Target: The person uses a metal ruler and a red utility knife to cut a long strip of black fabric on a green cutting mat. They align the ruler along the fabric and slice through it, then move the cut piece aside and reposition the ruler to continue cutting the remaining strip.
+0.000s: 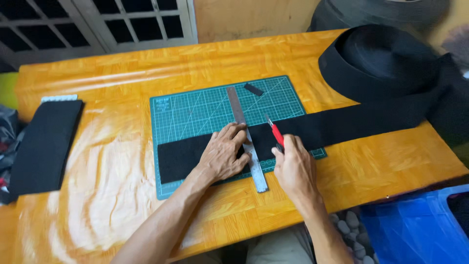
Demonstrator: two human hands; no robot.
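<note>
A wide black fabric strip (342, 124) lies across a green cutting mat (195, 110) on an orange wooden table (117, 63). A metal ruler (238, 110) crosses the strip from front to back. My left hand (222, 154) lies flat on the strip with its fingers pressing the ruler down. My right hand (293, 168) grips a red utility knife (274, 129), its blade tip on the strip just right of the ruler.
The strip runs off a big black roll (386, 61) at the back right. Cut black pieces (46, 142) are stacked at the left edge. A small black scrap (253, 89) lies on the mat's far side. Blue plastic (410, 222) sits below the table, front right.
</note>
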